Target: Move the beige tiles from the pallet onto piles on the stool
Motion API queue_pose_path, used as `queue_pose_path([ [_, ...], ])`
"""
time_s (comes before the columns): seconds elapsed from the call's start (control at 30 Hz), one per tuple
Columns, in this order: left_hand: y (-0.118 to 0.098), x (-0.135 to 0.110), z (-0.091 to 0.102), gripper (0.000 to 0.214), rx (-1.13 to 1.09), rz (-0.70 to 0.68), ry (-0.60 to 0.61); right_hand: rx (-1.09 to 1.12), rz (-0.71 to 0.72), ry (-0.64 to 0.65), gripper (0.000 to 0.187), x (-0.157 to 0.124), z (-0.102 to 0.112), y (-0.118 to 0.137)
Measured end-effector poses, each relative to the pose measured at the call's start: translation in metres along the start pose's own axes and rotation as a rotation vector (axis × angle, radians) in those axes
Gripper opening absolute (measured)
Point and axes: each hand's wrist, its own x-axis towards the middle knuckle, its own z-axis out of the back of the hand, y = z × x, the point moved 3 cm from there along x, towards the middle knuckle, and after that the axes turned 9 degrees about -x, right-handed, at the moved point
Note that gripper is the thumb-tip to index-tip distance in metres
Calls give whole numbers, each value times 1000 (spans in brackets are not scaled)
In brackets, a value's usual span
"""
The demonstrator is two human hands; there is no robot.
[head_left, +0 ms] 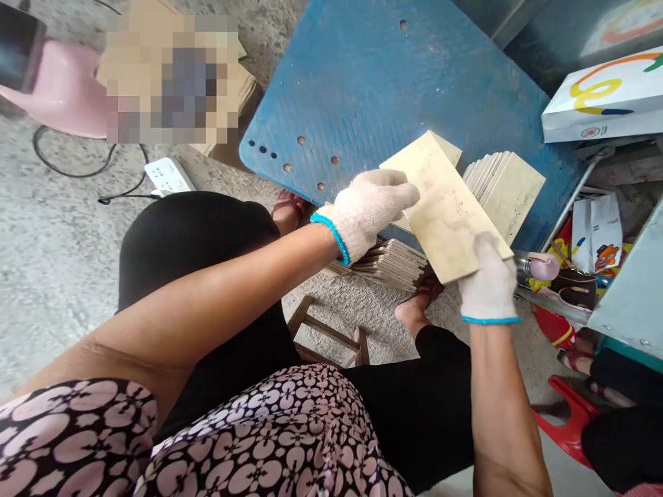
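Both my hands wear white knit gloves with blue cuffs. My left hand [367,210] grips the left edge of a pale, flat rectangular board [445,207], fingers curled over its top. My right hand [487,279] holds the same board at its near right corner. The board is tilted above the blue work table [362,76]. Behind it, a fanned stack of similar pale boards [510,186] lies on the table. Another stack of thin boards [388,262] sits below the table edge, near my feet.
A wooden stool frame [331,338] stands between my knees. A white printed box [606,96] sits at the right. A power strip [168,176] and cable lie on the concrete floor at left, beside a pink chair [62,86]. Red plastic stool [574,421] at lower right.
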Motion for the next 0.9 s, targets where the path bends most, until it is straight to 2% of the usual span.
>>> queue_pose_path([
  [0.1,-4,-3,-3,24,-107,-72,88,-149,24,-18,32,-24,42,22],
  [0.2,-5,-8,-7,29,-46,-45,112,-403,33,-5,31,-47,86,34],
  [0.27,-7,-14,-8,36,-29,-24,120,-616,63,67,31,-61,105,37],
  [0.33,-9,-23,-8,39,4,-23,151,-806,75,232,34,-73,109,37],
  [0.4,-9,-34,-6,36,71,-41,195,-993,67,451,36,-84,98,31],
  [0.47,-7,-44,-3,31,134,-78,219,-1217,72,649,33,-94,77,20],
  [0.57,1,-50,2,28,178,-122,212,-1591,99,841,31,-104,38,-8],
  [0.63,8,-45,5,27,210,-122,218,-1801,92,960,35,-106,15,-33],
  [0.77,21,-25,5,20,348,-117,237,-1920,126,1055,37,-97,-15,-77],
  [0.9,17,-13,-1,14,526,-289,269,-1960,143,1092,33,-83,-30,-106],
])
